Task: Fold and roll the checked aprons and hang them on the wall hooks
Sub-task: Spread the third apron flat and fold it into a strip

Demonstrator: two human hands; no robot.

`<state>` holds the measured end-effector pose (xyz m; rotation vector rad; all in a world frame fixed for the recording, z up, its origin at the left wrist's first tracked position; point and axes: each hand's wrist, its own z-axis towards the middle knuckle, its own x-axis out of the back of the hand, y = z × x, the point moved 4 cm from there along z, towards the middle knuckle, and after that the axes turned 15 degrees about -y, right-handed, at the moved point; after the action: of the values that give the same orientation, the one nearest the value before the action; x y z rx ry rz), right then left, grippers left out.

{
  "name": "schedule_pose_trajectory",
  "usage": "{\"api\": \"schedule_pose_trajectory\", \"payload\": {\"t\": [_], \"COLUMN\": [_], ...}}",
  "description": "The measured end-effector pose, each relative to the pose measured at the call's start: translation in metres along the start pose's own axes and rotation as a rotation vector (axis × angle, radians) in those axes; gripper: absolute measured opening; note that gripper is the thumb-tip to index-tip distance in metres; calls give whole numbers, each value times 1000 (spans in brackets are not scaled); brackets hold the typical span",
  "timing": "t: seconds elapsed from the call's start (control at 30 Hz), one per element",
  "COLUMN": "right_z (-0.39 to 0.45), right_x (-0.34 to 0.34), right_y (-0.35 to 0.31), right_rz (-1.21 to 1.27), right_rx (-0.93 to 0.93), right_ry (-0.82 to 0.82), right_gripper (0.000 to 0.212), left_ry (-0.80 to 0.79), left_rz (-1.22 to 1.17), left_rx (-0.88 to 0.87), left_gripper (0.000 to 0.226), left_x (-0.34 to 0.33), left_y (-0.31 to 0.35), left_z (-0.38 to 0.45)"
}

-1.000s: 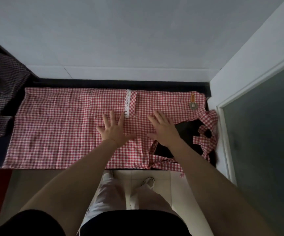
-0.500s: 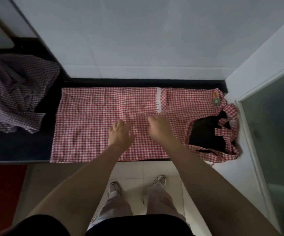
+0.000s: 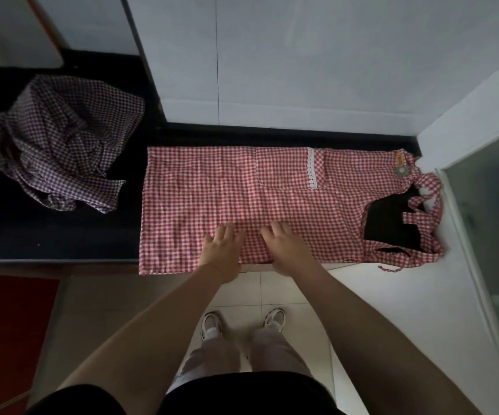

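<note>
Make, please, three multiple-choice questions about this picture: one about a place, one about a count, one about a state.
1. Where does the dark checked apron lie?
A. on the floor by the shoes
B. on the dark counter, left of the red checked apron
C. on top of the red checked apron

2. How many checked aprons are in view?
A. one
B. two
C. four

3. In what state is the red checked apron?
A. spread flat
B. rolled up tight
C. hanging on a hook

Answers:
1. B: it lies crumpled on the dark counter, apart from the red one.
2. B: one red and one dark, no more.
3. A: it lies flat, with the left hand and the right hand resting on its near part.
</note>
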<state>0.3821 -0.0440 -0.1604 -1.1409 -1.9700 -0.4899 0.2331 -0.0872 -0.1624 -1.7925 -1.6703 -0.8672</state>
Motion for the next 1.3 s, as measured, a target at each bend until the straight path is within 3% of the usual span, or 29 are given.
{"api": "schedule_pose_trajectory", "payload": {"t": [0.13, 0.23, 0.4, 0.5, 0.57, 0.73, 0.8, 0.87, 0.93, 1.03, 1.17, 1.3], "right_z": [-8, -11, -16, -26, -30, -37, -34, -18, 6, 39, 84, 112], "right_x": [-1, 0, 14, 29, 41, 70, 99, 123, 136, 142, 132, 126], "right_y": [-3, -9, 11, 42, 61, 94, 98, 103, 110, 117, 114, 114], "right_rz": [0, -14, 96, 198, 181, 245, 288, 364, 408, 412, 379, 182], "right_rx": [-28, -78, -258, -449, -479, -506, -508, -489, -486, -462, -370, -363], "right_ry": [-6, 53, 46, -39, -107, -286, -316, -334, -275, -137, -182, -184], "right_gripper": [73, 58, 35, 24, 25, 24, 29, 39, 42, 34, 29, 27], "left_ry": [3, -31, -57, -229, -354, -724, -644, -393, -254, -226, -295, -255], "left_rz": [-125, -215, -309, -275, -286, -155, -111, -125, -185, -265, -329, -308], "left_rx": [-62, -88, 99, 198, 214, 250, 246, 312, 386, 433, 514, 620], "left_gripper": [59, 57, 41, 29, 29, 48, 42, 34, 30, 28, 37, 36], "left_x": [10, 15, 36, 45, 52, 67, 88, 118, 137, 140, 105, 89], "left_y": [-3, -13, -48, -73, -86, -99, -106, -113, -116, -122, -140, -152], "left_z": [0, -2, -5, -1, -3, -14, -7, 0, 13, 25, 41, 53]}}
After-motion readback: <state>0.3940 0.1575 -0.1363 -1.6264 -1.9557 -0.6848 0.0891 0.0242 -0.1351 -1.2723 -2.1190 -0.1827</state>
